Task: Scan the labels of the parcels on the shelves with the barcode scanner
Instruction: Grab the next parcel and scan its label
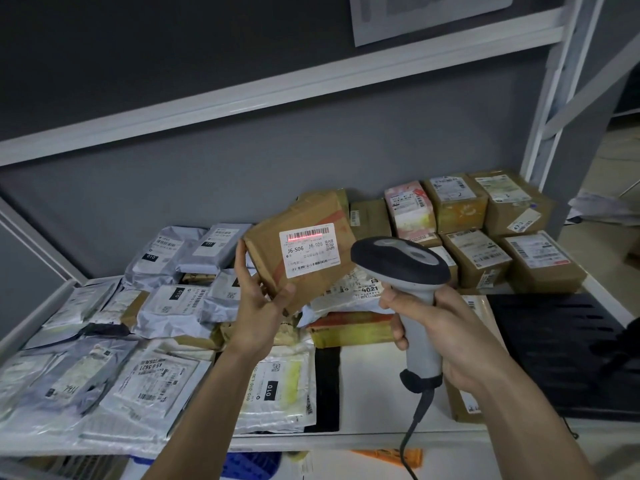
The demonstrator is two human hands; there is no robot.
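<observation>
The brown cardboard parcel (304, 258), tilted label-up above the white metal shelf (381, 382) in my left hand (258, 313), sits up and left of the grey barcode scanner (405, 268) gripped in my right hand (446, 337), its red line crossing the white label (309, 250).

A white shelf (377, 372) carries grey poly mailers (166, 306) left of the fingers, brown cardboard boxes (485, 230) beyond and right of them, and a black mat (554, 344) at far right.
</observation>
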